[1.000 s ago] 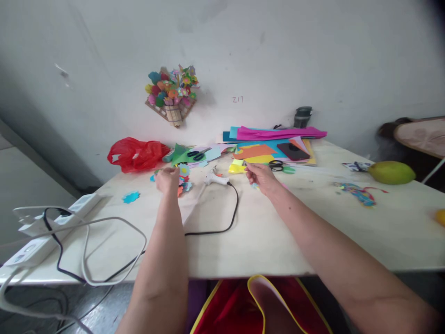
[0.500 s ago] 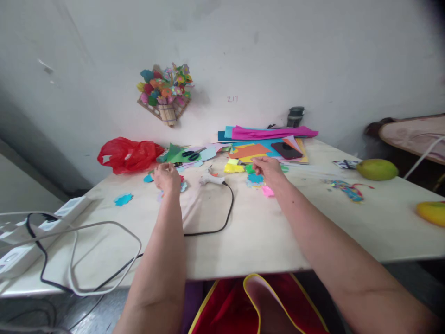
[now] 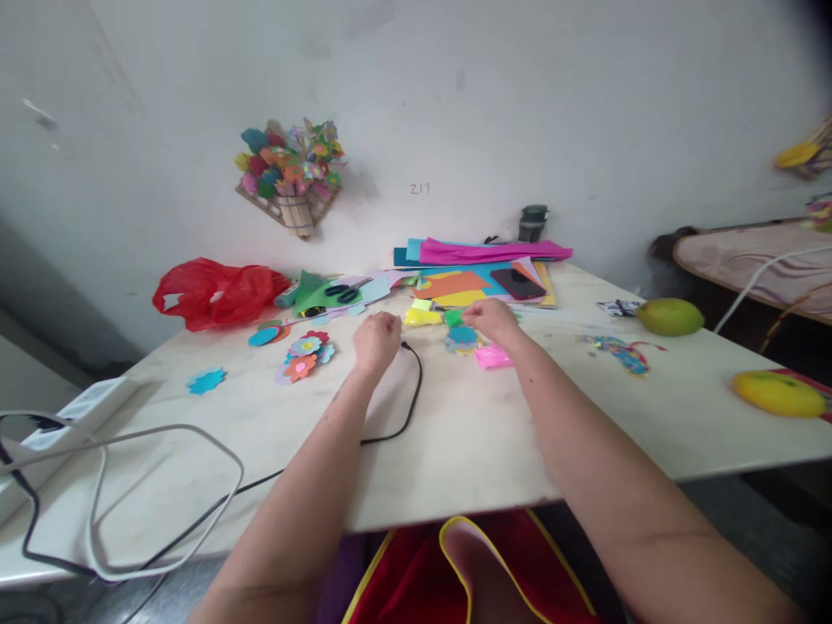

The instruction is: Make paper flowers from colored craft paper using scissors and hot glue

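My left hand [image 3: 377, 345] is closed in a fist over the middle of the table. It covers the spot where the white glue gun lay; only the black cord [image 3: 416, 390] shows beside it, and what the fingers hold is hidden. My right hand [image 3: 492, 321] has its fingertips pinched together beside a green packet [image 3: 455, 318]. Anything between them is too small to make out. Just below its fingertips are stacked blue paper flowers [image 3: 463, 336] and a pink packet [image 3: 494, 356]. Yellow packets [image 3: 422, 317] lie between the hands. Layered paper flowers [image 3: 302, 357] sit left of my left hand.
Behind are scissors [image 3: 347, 291], coloured paper sheets [image 3: 455, 282], a phone [image 3: 518, 283] and a red plastic bag [image 3: 217, 293]. Mangoes [image 3: 669, 317] lie at the right. A power strip [image 3: 87, 412] and looping white cable [image 3: 240, 472] take up the left edge.
My left hand has moved right, from the paper flowers to the glue gun's spot, uncovering the flowers. My right hand stays near the green packet. The view has shifted slightly right.
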`<state>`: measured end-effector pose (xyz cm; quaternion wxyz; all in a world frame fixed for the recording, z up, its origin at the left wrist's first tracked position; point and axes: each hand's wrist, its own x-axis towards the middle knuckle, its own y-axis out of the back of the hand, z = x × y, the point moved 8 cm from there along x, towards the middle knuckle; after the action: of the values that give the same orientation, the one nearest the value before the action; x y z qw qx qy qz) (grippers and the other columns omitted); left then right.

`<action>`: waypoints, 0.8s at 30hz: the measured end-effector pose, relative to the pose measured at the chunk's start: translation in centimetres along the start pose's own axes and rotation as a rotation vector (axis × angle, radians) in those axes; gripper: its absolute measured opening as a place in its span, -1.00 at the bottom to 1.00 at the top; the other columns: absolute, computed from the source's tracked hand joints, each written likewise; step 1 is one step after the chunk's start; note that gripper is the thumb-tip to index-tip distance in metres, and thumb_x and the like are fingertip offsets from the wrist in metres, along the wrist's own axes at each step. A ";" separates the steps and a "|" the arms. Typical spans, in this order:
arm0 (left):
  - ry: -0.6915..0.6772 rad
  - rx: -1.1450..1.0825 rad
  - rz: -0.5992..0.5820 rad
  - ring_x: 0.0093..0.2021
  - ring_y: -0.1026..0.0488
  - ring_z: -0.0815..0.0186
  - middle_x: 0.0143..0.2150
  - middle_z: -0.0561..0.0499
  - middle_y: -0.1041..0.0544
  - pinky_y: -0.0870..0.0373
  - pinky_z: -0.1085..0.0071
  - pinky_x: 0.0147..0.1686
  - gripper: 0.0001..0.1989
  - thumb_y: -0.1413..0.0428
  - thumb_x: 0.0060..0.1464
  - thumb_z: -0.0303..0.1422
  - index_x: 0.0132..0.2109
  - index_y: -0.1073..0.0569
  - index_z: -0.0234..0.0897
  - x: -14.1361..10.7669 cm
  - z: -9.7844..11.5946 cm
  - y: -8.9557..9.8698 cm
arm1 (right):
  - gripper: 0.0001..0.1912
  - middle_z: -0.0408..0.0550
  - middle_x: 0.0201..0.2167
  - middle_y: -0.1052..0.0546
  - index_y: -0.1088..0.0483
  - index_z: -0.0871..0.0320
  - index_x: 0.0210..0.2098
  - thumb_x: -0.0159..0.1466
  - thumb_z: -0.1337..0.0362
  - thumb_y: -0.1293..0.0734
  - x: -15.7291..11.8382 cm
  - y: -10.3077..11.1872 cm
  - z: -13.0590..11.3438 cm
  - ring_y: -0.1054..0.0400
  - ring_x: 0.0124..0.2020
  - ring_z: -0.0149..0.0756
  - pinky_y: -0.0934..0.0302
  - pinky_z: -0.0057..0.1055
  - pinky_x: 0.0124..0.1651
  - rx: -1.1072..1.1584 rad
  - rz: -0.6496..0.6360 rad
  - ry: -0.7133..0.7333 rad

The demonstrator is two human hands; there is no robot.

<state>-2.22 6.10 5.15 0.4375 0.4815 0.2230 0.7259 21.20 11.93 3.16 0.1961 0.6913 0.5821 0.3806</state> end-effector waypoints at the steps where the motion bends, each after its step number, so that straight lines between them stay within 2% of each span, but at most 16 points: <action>1: -0.058 0.023 -0.015 -0.27 -0.42 0.18 -0.33 -0.12 -0.52 -0.23 0.38 -0.35 -0.74 0.05 0.07 -0.30 -0.37 -0.51 -0.26 -0.3 0.7 -0.5 | -0.87 -0.08 -0.42 -0.56 -0.53 0.13 -0.45 0.01 0.32 -0.33 -0.1 0.0 -0.1 -0.40 -0.35 -0.27 -0.18 -0.45 -0.33 -0.101 -0.011 0.004; 5: -0.294 0.060 -0.065 -0.18 -0.39 0.16 -0.38 -0.11 -0.52 -0.25 0.38 -0.37 -0.79 0.02 0.03 -0.40 -0.42 -0.51 -0.25 -1.4 3.0 -2.1 | -0.81 -0.09 -0.27 -0.57 -0.55 0.06 -0.37 0.04 0.34 -0.31 -0.7 -0.2 -0.7 -0.41 -0.24 -0.25 -0.19 -0.48 -0.30 -0.269 -0.061 0.035; 10: -0.383 0.013 -0.075 -0.08 -0.37 0.17 -0.29 -0.12 -0.52 -0.31 0.37 -0.29 -0.81 0.00 0.04 -0.41 -0.33 -0.52 -0.23 -2.0 3.6 -2.6 | -0.82 -0.07 -0.28 -0.57 -0.55 0.05 -0.39 0.05 0.35 -0.31 -0.7 -0.7 -0.7 -0.42 -0.24 -0.20 -0.20 -0.44 -0.30 -0.288 -0.093 0.070; 14: -0.376 -0.032 -0.029 -0.11 -0.39 0.21 -0.22 -0.13 -0.51 -0.33 0.36 -0.21 -0.80 0.01 0.05 -0.42 -0.32 -0.52 -0.25 -1.6 3.0 -2.4 | -0.79 -0.04 -0.27 -0.56 -0.54 0.10 -0.38 0.11 0.34 -0.25 -0.4 0.6 -0.5 -0.41 -0.22 -0.20 -0.19 -0.42 -0.27 -0.292 0.034 0.048; 17: -0.324 -0.051 0.005 -0.18 -0.41 0.21 -0.35 -0.11 -0.51 -0.32 0.36 -0.22 -0.79 0.03 0.06 -0.43 -0.37 -0.51 -0.26 -1.0 2.1 -2.4 | -0.82 -0.05 -0.30 -0.56 -0.52 0.10 -0.39 0.11 0.29 -0.27 -0.2 1.3 -0.2 -0.40 -0.23 -0.24 -0.18 -0.43 -0.26 -0.277 0.090 0.005; 20: -0.300 -0.071 -0.019 -0.32 -0.41 0.24 -0.43 -0.09 -0.50 -0.32 0.36 -0.27 -0.80 0.03 0.05 -0.44 -0.38 -0.50 -0.28 -0.6 1.5 -2.9 | -0.83 -0.06 -0.33 -0.56 -0.51 0.11 -0.42 0.11 0.22 -0.28 -0.2 1.7 0.0 -0.39 -0.26 -0.26 -0.17 -0.44 -0.28 -0.249 0.111 -0.020; 24: -0.314 -0.085 -0.050 -0.39 -0.40 0.26 -0.46 -0.09 -0.49 -0.31 0.35 -0.30 -0.80 0.02 0.04 -0.42 -0.39 -0.50 -0.30 -0.6 1.5 -3.4 | -0.71 0.00 -0.36 -0.55 -0.50 0.14 -0.39 0.17 0.13 -0.21 -0.2 2.2 0.6 -0.39 -0.29 -0.23 -0.16 -0.41 -0.30 -0.170 0.160 -0.069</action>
<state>0.63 7.16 2.94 0.5048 0.5644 0.1328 0.6396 23.07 11.35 4.28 0.2428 0.7291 0.4834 0.4193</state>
